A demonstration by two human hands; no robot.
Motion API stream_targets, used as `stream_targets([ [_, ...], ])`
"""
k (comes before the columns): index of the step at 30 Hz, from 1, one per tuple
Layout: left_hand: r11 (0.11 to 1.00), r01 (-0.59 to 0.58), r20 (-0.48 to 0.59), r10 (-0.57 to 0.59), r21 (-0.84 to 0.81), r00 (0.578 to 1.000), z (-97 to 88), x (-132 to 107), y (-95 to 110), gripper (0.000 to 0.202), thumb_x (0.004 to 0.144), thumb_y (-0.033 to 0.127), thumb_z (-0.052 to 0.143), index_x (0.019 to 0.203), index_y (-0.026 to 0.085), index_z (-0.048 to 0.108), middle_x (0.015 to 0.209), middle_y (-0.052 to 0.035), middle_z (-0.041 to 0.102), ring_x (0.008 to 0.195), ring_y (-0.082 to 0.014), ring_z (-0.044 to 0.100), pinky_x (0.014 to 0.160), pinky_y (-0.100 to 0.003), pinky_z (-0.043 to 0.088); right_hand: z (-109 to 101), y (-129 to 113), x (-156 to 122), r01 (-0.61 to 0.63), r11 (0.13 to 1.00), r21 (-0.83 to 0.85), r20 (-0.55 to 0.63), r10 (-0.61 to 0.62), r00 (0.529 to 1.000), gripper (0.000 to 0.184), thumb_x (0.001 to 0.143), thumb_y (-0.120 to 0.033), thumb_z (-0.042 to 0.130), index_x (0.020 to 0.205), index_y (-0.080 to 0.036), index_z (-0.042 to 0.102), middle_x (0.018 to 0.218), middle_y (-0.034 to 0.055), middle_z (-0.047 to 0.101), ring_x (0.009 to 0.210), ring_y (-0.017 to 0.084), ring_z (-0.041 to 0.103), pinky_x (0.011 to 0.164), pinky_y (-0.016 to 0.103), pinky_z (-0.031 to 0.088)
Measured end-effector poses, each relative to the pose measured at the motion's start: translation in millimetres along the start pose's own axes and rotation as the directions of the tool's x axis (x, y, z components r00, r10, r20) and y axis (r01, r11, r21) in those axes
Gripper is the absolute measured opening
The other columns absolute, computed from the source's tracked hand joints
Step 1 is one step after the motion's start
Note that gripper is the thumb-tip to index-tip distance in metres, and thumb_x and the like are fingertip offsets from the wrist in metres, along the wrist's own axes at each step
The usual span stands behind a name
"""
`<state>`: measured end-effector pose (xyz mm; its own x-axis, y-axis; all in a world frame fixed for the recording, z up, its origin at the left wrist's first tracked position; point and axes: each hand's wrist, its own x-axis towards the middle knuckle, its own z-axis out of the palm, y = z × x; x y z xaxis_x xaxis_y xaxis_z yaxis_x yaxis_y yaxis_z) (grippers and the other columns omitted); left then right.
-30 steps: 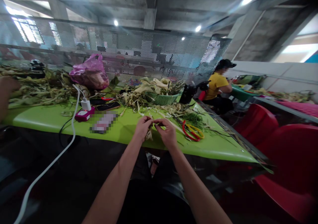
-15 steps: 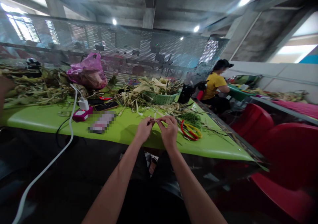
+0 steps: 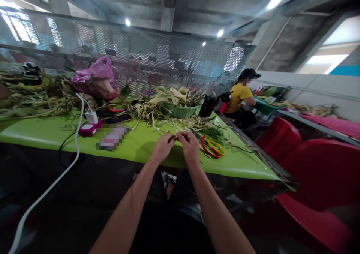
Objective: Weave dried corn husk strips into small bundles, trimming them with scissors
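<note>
Above the green tabletop (image 3: 143, 149), my two hands meet at the fingertips, close to the front edge. My right hand (image 3: 191, 146) is closed in a pinch on a small pale plant strip (image 3: 176, 132), whose tip shows above the fingers. My left hand (image 3: 163, 148) is closed too, thumb and fingers pinched at the same spot; most of what lies between them is hidden. Right of my hands lie scissors (image 3: 212, 149) with red and yellow handles. Bits of pale, husk-like leaf (image 3: 156, 124) are scattered just beyond.
A green basket (image 3: 180, 111) of leaves stands behind my hands. Leftward are a blurred-out phone-like object (image 3: 112, 137), a magenta power socket (image 3: 90, 128) with a white cable (image 3: 56, 186), and a purple bag (image 3: 98, 77). Red chairs (image 3: 317, 171) and a person in yellow (image 3: 239, 95) are right.
The view has shifted slightly, so the surroundings sit a little further left. My hands stay pinched together at nearly the same place, with small finger movements.
</note>
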<state>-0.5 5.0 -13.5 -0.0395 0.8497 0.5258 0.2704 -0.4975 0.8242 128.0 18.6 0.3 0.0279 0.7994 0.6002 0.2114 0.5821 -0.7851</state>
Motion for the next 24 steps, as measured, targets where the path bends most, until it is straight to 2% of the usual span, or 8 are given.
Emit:
stream_targets([
  [3,0.999,0.036,-0.005,-0.036,0.022,0.999,-0.4,0.1,-1.8,0.02,0.086,0.029,0.048,0.083,0.019,0.065,0.078,-0.0035,0.059,0.075,-0.0172,0.052,0.073,-0.028,0.04,0.3,5.9,-0.4,-0.073,0.991,0.116,0.033,0.069,0.997,0.024,0.079,-0.039,0.062,0.09,-0.018,0.066,0.083,0.0043,0.066,0.078,0.019,0.059,0.074,0.033,0.047],
  [7,0.995,0.049,0.02,-0.051,0.082,0.999,-1.2,0.3,-1.2,0.024,0.088,0.032,0.045,0.09,0.017,0.063,0.083,-0.004,0.059,0.08,-0.0173,0.053,0.074,-0.029,0.041,1.5,12.1,-0.4,-0.104,0.983,0.151,0.046,0.098,0.994,0.026,0.074,-0.039,0.066,0.09,-0.018,0.066,0.084,0.0037,0.067,0.074,0.018,0.059,0.072,0.032,0.048],
  [16,0.985,-0.048,0.023,0.044,0.167,0.999,-1.4,0.1,2.1,0.023,0.09,0.03,0.045,0.088,0.016,0.064,0.084,-0.0052,0.059,0.083,-0.0174,0.054,0.076,-0.029,0.041,1.8,16.2,-0.4,-0.113,0.984,0.136,0.032,0.11,0.993,0.025,0.071,-0.04,0.068,0.086,-0.019,0.065,0.077,0.002,0.065,0.066,0.016,0.055,0.065,0.029,0.044],
  [24,0.948,-0.12,0.052,0.11,0.294,0.993,-1.1,0.0,4.3,0.021,0.089,0.024,0.044,0.088,0.015,0.063,0.085,-0.0079,0.06,0.085,-0.0199,0.054,0.078,-0.032,0.042,1.9,10.2,-0.4,-0.132,0.983,0.124,0.03,0.129,0.991,0.02,0.071,-0.035,0.068,0.08,-0.018,0.063,0.071,-0.0003,0.06,0.061,0.014,0.049,0.06,0.027,0.039],
])
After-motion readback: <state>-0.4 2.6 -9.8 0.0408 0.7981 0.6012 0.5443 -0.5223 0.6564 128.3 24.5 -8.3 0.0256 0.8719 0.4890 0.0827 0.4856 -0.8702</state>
